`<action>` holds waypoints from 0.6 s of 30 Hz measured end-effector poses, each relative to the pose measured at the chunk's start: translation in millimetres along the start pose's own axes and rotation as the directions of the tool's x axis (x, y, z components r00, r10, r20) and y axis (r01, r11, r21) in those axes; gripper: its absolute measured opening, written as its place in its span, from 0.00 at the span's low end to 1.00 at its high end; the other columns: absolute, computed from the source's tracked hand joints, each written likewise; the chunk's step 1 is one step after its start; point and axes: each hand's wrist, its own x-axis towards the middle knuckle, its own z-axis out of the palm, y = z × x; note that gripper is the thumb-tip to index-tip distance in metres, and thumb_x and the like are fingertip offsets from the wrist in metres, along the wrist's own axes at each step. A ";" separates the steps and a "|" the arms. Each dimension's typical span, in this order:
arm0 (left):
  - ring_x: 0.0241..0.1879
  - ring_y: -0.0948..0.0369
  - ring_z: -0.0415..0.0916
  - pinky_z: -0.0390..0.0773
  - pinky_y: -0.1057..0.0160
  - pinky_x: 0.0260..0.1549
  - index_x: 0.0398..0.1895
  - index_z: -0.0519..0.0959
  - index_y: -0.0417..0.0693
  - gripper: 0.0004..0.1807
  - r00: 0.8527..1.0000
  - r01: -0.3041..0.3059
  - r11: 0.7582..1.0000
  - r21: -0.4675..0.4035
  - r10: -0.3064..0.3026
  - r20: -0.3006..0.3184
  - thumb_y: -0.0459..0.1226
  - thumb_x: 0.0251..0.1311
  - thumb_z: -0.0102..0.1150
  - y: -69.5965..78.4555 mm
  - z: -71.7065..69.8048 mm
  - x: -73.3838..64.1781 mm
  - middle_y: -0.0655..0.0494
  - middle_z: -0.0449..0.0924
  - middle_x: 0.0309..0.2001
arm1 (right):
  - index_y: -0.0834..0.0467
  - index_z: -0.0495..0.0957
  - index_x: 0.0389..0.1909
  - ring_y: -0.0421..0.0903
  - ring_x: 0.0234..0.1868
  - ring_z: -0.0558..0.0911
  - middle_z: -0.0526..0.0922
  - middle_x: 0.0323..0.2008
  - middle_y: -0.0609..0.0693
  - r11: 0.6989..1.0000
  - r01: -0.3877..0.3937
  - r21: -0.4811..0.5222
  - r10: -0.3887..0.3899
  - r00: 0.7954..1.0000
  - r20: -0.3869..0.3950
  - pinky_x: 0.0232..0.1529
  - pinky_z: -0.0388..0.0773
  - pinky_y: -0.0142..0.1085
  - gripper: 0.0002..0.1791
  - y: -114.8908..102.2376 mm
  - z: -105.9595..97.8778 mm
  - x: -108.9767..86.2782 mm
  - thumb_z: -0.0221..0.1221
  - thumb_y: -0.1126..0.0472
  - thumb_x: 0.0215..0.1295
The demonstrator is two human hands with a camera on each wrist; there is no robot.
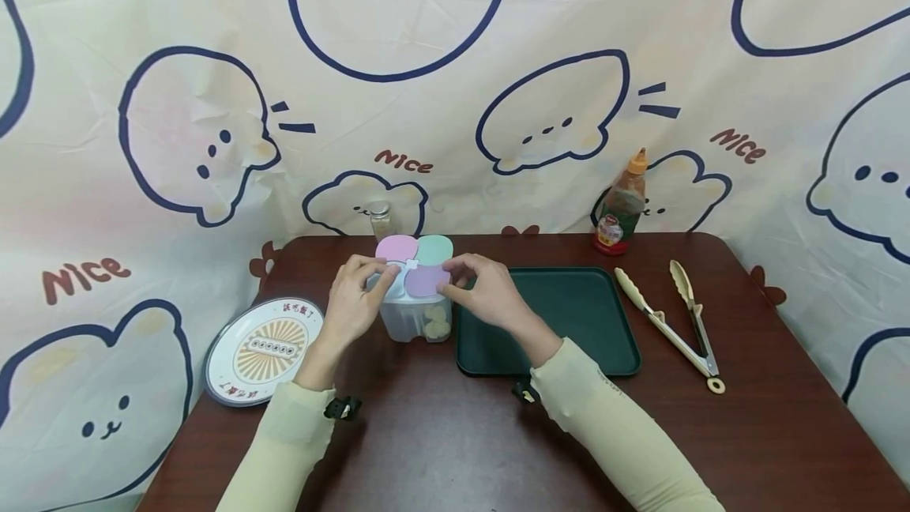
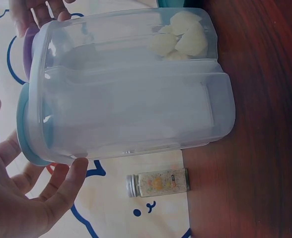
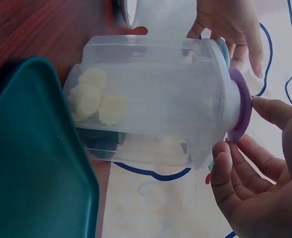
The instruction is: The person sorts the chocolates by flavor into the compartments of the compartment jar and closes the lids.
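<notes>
A clear plastic storage container (image 1: 407,321) stands upright on the table, its top covered by pink, green, blue and purple lids. Pale yellow food chunks (image 2: 188,37) lie at the bottom of one compartment. My left hand (image 1: 355,295) holds the container's upper left side, its fingers at the rim by the light blue lid (image 2: 29,126) and its thumb over the top. On the other side, my right hand (image 1: 486,291) pinches the purple lid (image 3: 241,105), thumb on its top and fingers under the edge.
Right of the container lies a dark green tray (image 1: 569,314), with tongs (image 1: 682,330) beyond it. A sauce bottle (image 1: 622,208) stands at the back right. Behind the container is a seasoning jar (image 2: 161,182). A round white patterned plate (image 1: 249,374) lies at the left.
</notes>
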 end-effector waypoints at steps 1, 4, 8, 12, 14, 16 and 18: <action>0.56 0.51 0.68 0.67 0.50 0.52 0.45 0.86 0.46 0.26 1.000 0.000 1.000 0.002 0.000 0.000 0.57 0.69 0.51 0.3 0.0 0.1 0.50 0.76 0.56 | 0.52 0.84 0.50 0.48 0.39 0.83 0.84 0.37 0.47 1.000 -0.003 -0.004 0.003 1.000 -0.002 0.30 0.74 0.33 0.18 0.1 0.4 -0.1 0.69 0.50 0.61; 0.55 0.51 0.69 0.67 0.50 0.51 0.44 0.86 0.47 0.25 1.000 0.005 1.000 0.007 -0.005 0.002 0.57 0.69 0.52 0.2 0.0 0.0 0.51 0.76 0.57 | 0.52 0.84 0.50 0.53 0.41 0.83 0.84 0.39 0.48 1.000 -0.019 -0.009 0.019 1.000 -0.002 0.31 0.75 0.33 0.19 0.4 1.8 -0.9 0.70 0.50 0.60; 0.56 0.52 0.68 0.67 0.50 0.52 0.45 0.86 0.47 0.26 1.000 0.012 1.000 0.007 -0.012 0.007 0.58 0.69 0.52 -0.5 0.0 -0.2 0.51 0.76 0.57 | 0.51 0.84 0.51 0.55 0.43 0.83 0.84 0.41 0.52 0.999 -0.035 0.000 0.035 0.999 -0.002 0.31 0.75 0.34 0.20 0.6 2.9 -2.9 0.70 0.49 0.59; 0.56 0.51 0.68 0.67 0.50 0.52 0.44 0.86 0.47 0.26 1.000 0.010 1.000 0.004 -0.010 0.002 0.58 0.68 0.52 -0.4 -0.3 0.1 0.51 0.76 0.57 | 0.51 0.85 0.52 0.54 0.43 0.82 0.85 0.43 0.53 0.999 -0.037 -0.009 0.037 0.999 -0.013 0.30 0.75 0.35 0.20 0.1 3.6 -4.0 0.70 0.48 0.59; 0.56 0.51 0.68 0.67 0.50 0.51 0.44 0.86 0.47 0.26 1.000 0.008 1.000 0.003 -0.008 -0.001 0.58 0.68 0.52 -0.5 -0.4 0.3 0.51 0.76 0.57 | 0.49 0.85 0.52 0.51 0.43 0.82 0.85 0.44 0.50 0.999 -0.042 -0.028 0.042 0.999 -0.022 0.30 0.74 0.35 0.21 -0.1 4.1 -4.3 0.70 0.47 0.59; 0.56 0.51 0.68 0.67 0.50 0.51 0.44 0.86 0.46 0.26 1.000 0.006 1.000 0.003 -0.006 -0.003 0.58 0.68 0.52 -0.4 -0.3 0.4 0.51 0.76 0.57 | 0.48 0.85 0.52 0.47 0.42 0.81 0.85 0.44 0.47 0.997 -0.052 -0.049 0.050 0.998 -0.034 0.29 0.74 0.34 0.21 -0.3 4.5 -4.9 0.70 0.45 0.58; 0.56 0.51 0.68 0.67 0.50 0.52 0.44 0.86 0.47 0.26 1.000 0.008 1.000 0.003 -0.008 -0.002 0.58 0.68 0.52 -0.6 -0.1 0.3 0.51 0.76 0.57 | 0.46 0.85 0.52 0.43 0.41 0.80 0.86 0.44 0.44 0.996 -0.060 -0.065 0.058 0.997 -0.042 0.28 0.73 0.33 0.21 -0.3 5.0 -5.4 0.70 0.44 0.58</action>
